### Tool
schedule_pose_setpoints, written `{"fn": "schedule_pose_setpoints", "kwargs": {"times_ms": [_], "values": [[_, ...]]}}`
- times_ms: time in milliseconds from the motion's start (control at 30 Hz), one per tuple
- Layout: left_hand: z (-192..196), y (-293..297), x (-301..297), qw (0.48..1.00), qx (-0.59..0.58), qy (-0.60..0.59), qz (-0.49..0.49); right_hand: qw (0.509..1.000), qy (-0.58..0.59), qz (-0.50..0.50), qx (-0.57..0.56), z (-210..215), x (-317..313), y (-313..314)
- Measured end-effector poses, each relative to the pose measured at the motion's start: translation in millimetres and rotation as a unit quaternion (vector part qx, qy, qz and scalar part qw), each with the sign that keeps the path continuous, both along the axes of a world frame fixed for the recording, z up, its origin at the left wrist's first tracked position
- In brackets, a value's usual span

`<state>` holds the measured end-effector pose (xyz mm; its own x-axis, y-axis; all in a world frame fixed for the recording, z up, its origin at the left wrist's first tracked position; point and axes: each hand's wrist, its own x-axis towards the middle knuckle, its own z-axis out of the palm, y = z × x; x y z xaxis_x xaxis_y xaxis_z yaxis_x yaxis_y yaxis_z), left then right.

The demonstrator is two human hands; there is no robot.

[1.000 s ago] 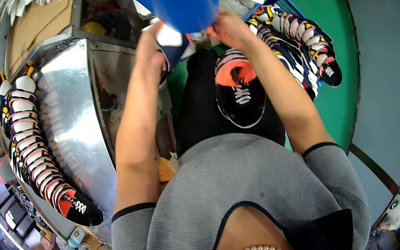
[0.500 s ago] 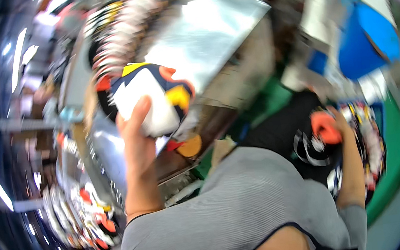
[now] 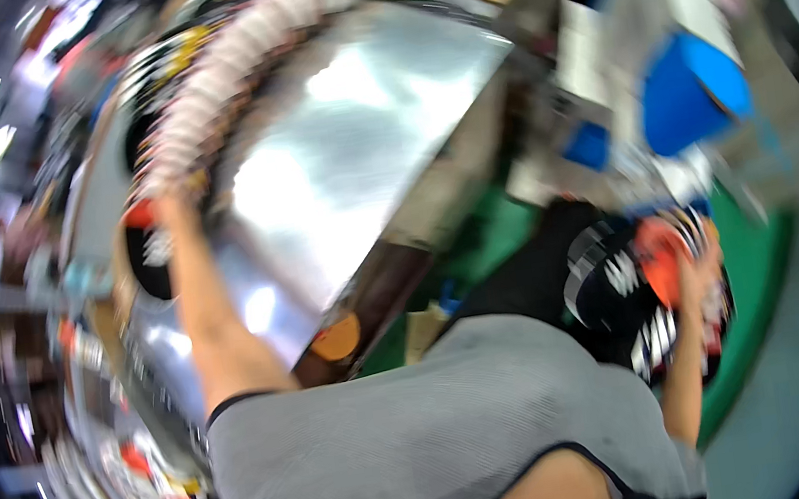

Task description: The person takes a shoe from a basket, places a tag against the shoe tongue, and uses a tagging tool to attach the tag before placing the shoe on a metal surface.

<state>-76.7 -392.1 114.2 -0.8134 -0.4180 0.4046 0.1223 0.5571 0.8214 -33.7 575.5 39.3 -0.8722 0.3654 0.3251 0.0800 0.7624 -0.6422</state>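
- Left hand: at the near end of a curved row of white-and-black shoe uppers on the silvery metal desk; blurred, grip cannot be told.
- Right hand: grasping a black, orange-lined shoe upper beside the lap.

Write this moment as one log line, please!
left hand: at near end of shoe row, grip blurred | right hand: at coral-lined black shoe, grip blurred | shoe row: on metal table | blue container: upper right

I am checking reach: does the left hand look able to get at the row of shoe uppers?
Probably yes: the left hand is at the near end of the row of shoe uppers, with nothing visibly between.
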Motion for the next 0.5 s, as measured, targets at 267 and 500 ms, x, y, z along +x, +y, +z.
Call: {"fn": "schedule_pose_setpoints", "kwargs": {"times_ms": [267,500], "values": [[25.6,256.8,64.3,0.920,-0.269,0.163,0.234,0.981,0.118,-0.156,0.007,27.0,11.8,-57.7],[32.8,683.4,104.7,0.638,0.345,-0.254,-0.639,0.935,0.251,-0.191,-0.164,76.4,72.8,-54.0]]}}
